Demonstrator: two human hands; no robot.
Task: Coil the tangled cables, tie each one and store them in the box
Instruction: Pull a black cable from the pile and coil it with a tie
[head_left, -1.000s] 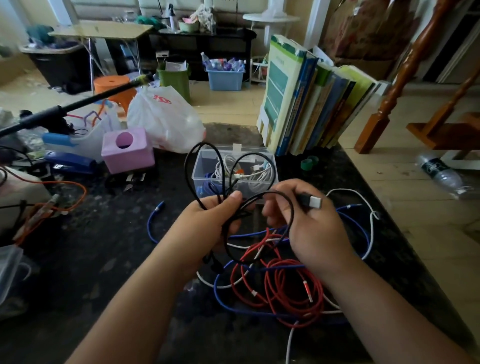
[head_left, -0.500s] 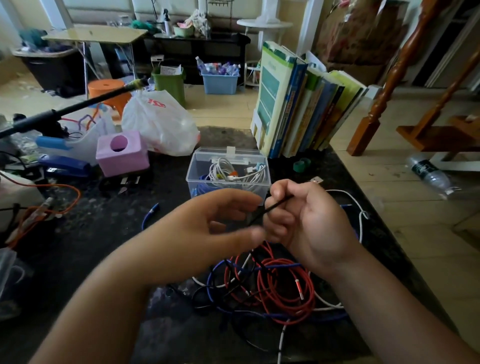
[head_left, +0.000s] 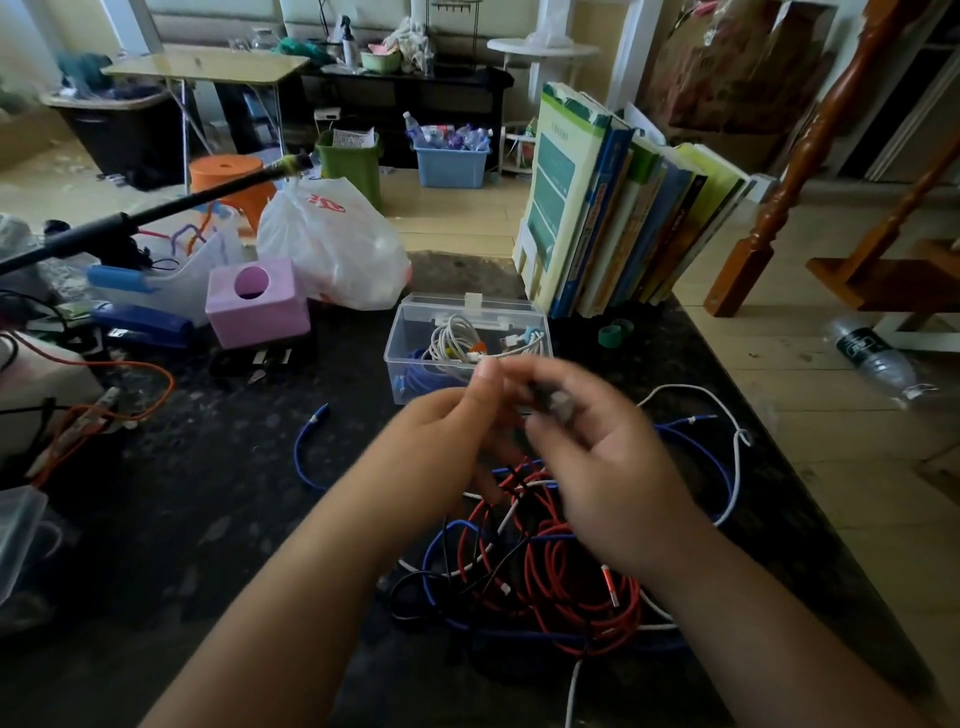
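Clearly these cables are light, thin and limp, so we judge they will flop and spring out of any loop unless we pinch them at the crossing point, and their smooth jackets look apt to slide through loose fingers; the plugs at the ends are the stiffest parts and the best place to start a coil. Our left hand (head_left: 441, 441) and right hand (head_left: 597, 467) are raised together just in front of the clear plastic box (head_left: 410, 332), over the tangle on the dark desk (head_left: 208, 519). Both are smeared by motion. The left hand's thumb points up with the fingers curled inward, and the right hand's fingers bend toward it, with something small, greyish and blurred between them; we cannot tell whether it is a plug, or whether either hand truly grips it. Below the wrists the red cable (head_left: 571, 587) lies in loose loops, crossed by a blue cable (head_left: 701, 452), a white cable (head_left: 732, 457) and a thin black cable (head_left: 415, 587), all knotted together. The box already holds a coiled white cable and a blue one.
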